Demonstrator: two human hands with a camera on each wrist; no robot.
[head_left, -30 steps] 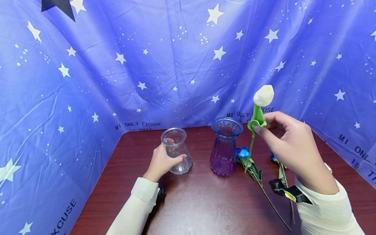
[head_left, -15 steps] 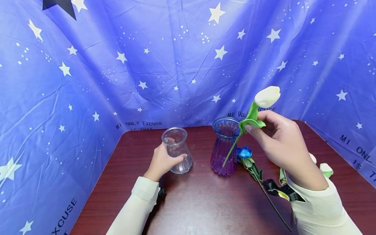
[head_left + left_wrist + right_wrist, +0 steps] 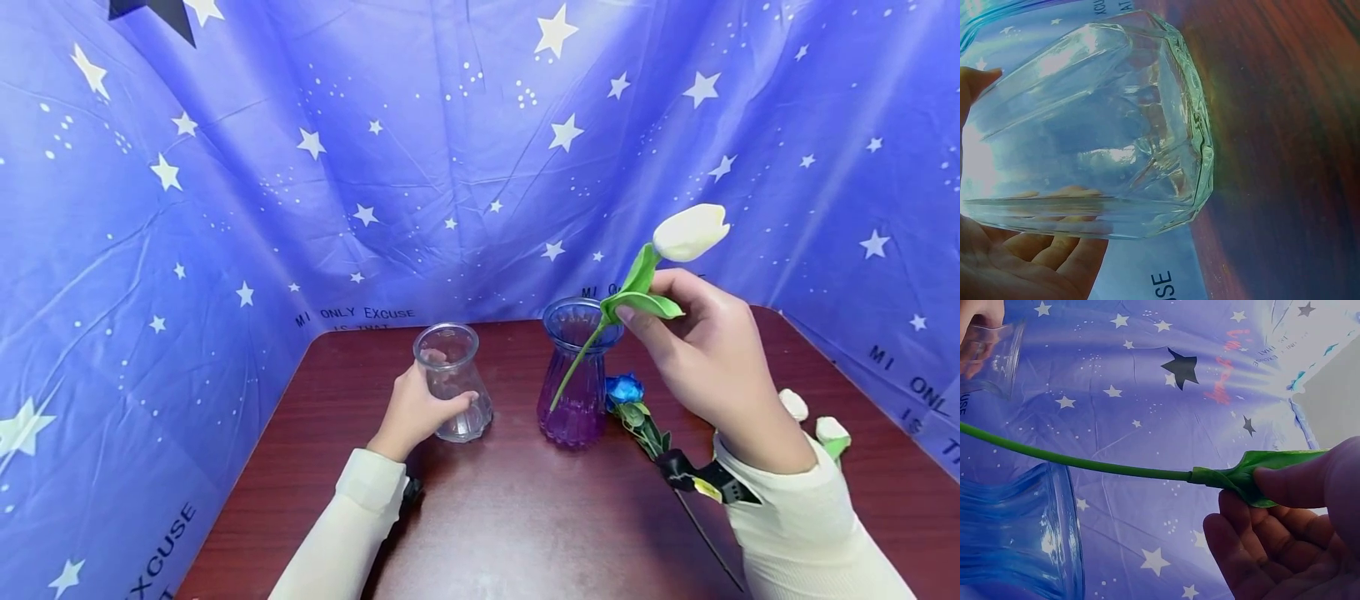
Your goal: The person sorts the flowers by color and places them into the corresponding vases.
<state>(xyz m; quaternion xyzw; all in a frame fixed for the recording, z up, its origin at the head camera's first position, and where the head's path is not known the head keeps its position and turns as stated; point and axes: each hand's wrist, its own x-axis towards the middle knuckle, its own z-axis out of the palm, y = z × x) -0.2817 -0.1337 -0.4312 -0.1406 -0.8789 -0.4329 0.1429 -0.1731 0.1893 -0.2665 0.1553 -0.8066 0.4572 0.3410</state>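
My left hand point(image 3: 420, 408) grips a clear glass vase point(image 3: 459, 383) standing on the table, thumb in front and fingers behind. In the left wrist view the clear vase point(image 3: 1085, 131) fills most of the picture. My right hand point(image 3: 697, 358) pinches a white tulip point(image 3: 690, 233) by its green leaves, just below the bloom. The tulip's stem slants down and left, in front of the blue-and-purple glass vase point(image 3: 573, 375) in the head view. From the right wrist, the green stem point(image 3: 1110, 467) passes beside the blue vase point(image 3: 1016, 531), apart from its rim.
A blue rose point(image 3: 624, 389) lies right of the purple vase, its stem running toward the front under my right wrist. Two white tulips point(image 3: 832, 430) lie farther right, partly behind my sleeve. A starry blue cloth point(image 3: 450, 167) hangs around the table point(image 3: 480, 517).
My right hand has moved left with the tulip and tilted it, so the stem's lower end swings left across the purple vase. The left hand and clear vase have stayed put.
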